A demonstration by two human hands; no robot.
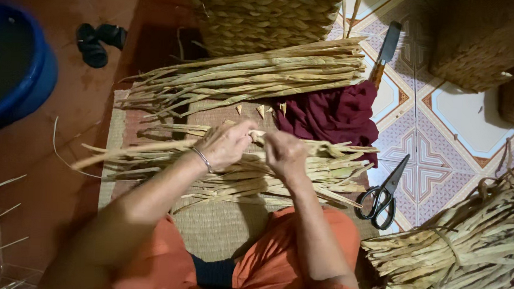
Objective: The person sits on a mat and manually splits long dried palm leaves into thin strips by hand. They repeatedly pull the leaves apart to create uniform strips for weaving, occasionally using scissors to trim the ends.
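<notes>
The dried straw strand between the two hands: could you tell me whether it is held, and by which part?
Both hands, left hand and right hand, grip one dried straw strand near its end, above the straw pile.

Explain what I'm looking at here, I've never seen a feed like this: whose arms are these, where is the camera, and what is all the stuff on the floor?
There is no machine: the one picture comes from a camera worn on a person's head, looking down at their own two bare arms and orange-clad lap. The left hand and right hand meet on a dried straw strip, each with a closed grip on it. Under them a loose layer of dried strips lies on a woven mat. A second pile of strips lies farther off, beside a dark red cloth. On the tiled floor lie black scissors and a knife. A tied bundle sits lower right, a woven basket at the top, a blue tub on the left.
</notes>
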